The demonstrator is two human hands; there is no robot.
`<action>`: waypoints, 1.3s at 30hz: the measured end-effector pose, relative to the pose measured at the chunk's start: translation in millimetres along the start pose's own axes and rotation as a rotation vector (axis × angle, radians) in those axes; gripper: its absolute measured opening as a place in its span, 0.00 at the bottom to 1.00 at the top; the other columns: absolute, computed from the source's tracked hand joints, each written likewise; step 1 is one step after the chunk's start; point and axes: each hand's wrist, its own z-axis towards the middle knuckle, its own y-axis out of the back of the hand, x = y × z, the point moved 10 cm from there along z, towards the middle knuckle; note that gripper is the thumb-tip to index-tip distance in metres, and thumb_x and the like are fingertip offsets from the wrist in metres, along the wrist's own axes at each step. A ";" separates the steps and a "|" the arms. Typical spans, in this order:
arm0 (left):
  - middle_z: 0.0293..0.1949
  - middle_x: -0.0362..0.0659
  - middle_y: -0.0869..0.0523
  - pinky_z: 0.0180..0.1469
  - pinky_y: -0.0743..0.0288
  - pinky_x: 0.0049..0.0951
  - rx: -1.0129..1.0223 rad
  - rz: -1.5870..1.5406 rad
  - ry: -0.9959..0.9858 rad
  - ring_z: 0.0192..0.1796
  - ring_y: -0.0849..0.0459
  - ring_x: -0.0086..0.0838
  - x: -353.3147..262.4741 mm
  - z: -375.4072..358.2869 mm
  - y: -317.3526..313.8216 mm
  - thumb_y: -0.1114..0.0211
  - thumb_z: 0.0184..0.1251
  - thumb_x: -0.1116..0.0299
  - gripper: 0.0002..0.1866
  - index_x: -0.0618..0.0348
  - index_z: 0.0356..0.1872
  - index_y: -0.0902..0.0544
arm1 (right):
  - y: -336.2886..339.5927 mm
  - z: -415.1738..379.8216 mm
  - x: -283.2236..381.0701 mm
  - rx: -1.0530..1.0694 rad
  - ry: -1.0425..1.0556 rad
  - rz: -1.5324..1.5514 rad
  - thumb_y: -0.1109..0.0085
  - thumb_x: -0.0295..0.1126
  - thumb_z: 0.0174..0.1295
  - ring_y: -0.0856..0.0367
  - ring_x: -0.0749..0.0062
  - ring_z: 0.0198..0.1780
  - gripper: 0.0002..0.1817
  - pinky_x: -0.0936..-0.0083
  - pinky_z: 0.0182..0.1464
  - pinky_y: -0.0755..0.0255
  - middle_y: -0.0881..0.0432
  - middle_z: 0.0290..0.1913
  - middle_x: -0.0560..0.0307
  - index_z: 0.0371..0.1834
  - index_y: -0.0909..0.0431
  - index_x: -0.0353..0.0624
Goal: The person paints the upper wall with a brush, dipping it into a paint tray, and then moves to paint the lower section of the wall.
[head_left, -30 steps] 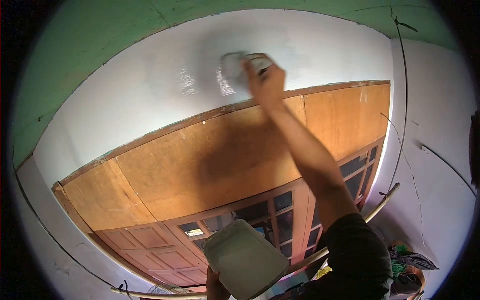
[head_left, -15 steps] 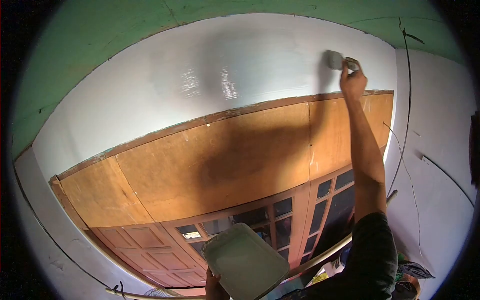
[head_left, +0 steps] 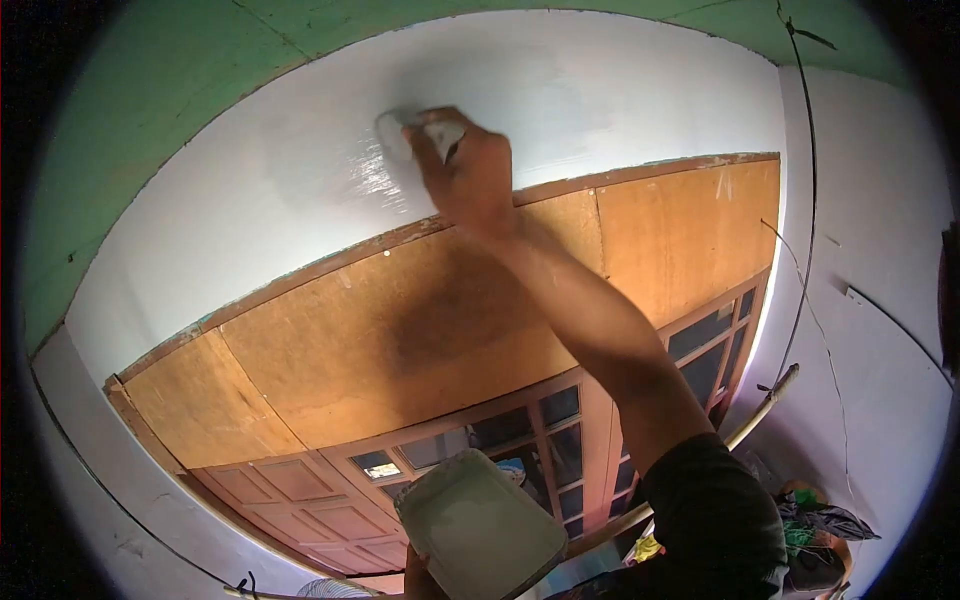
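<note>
Wall in the head view: the pale grey tool (head_left: 396, 134) is up at the white wall (head_left: 240, 200), above the brown strip (head_left: 300, 287), with glossy streaks (head_left: 378, 183) just below it.
Tool handling: probably light and firm at the handle, perhaps slick on its working face (motion blur hides its exact make); the end away from the wall looks the better hold.
Right grip: the right hand (head_left: 468, 172) is closed about the tool, thumb and fingers bent round its near side.
Right arm: the forearm runs up and leftward from the dark sleeve (head_left: 715, 500), elbow slightly bent, hand raised past the strip.
Tray: the shallow grey tray (head_left: 480, 525) is low at the centre, well below the tool; it looks stiff and fairly light, though a wet load could slide, so edge and underside together seem the surest hold.
Left grip: the left hand (head_left: 418, 580) holds the tray's left edge near the bottom of the view (whether fingers spread beneath, I cannot tell).
</note>
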 end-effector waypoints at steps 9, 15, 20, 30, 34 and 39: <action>0.70 0.48 0.22 0.68 0.23 0.46 0.050 -0.014 -0.029 0.69 0.22 0.43 -7.7 9.4 2.3 0.39 0.78 0.57 0.29 0.53 0.76 0.31 | 182.5 86.6 -141.5 -0.277 0.128 -0.453 0.31 0.45 0.68 0.15 0.70 0.27 0.15 0.71 0.32 0.23 0.10 0.30 0.53 0.42 0.10 0.44; 0.69 0.48 0.22 0.67 0.22 0.46 -0.158 0.019 0.029 0.68 0.21 0.44 14.8 12.4 34.0 0.36 0.75 0.54 0.33 0.56 0.75 0.31 | 242.0 65.2 -126.6 -0.358 0.153 -0.415 0.31 0.40 0.70 0.19 0.82 0.32 0.14 0.77 0.34 0.26 0.09 0.37 0.59 0.47 0.11 0.39; 0.75 0.50 0.31 0.72 0.26 0.49 -0.057 0.019 -0.042 0.74 0.28 0.46 -9.6 9.7 -17.5 0.26 0.62 0.61 0.49 0.53 0.82 0.45 | 195.9 -52.7 -71.8 -0.110 -0.405 0.072 0.30 0.32 0.68 0.26 0.86 0.24 0.09 0.83 0.27 0.32 0.14 0.31 0.65 0.46 0.13 0.39; 0.72 0.55 0.28 0.70 0.23 0.48 -0.049 -0.017 -0.004 0.71 0.24 0.49 -5.1 0.3 -21.8 0.23 0.61 0.58 0.53 0.55 0.81 0.49 | 36.7 -363.8 78.2 1.506 -0.705 0.152 0.25 0.35 0.60 0.10 0.61 0.35 0.13 0.66 0.42 0.18 0.10 0.34 0.51 0.46 0.13 0.45; 0.73 0.56 0.29 0.70 0.24 0.49 -0.033 -0.078 0.001 0.71 0.25 0.48 19.2 9.8 9.8 0.27 0.65 0.62 0.52 0.55 0.83 0.52 | 29.2 -379.0 106.9 1.659 -0.488 0.124 0.39 0.54 0.70 0.10 0.43 0.41 0.21 0.50 0.45 0.18 0.10 0.39 0.43 0.50 0.14 0.49; 0.74 0.58 0.32 0.69 0.24 0.53 -0.111 -0.031 0.037 0.72 0.26 0.51 1.2 4.6 -1.0 0.29 0.64 0.66 0.53 0.51 0.84 0.55 | 37.9 -363.1 110.0 1.580 -0.580 0.117 0.39 0.53 0.71 0.09 0.46 0.43 0.21 0.54 0.47 0.17 0.10 0.44 0.43 0.53 0.13 0.49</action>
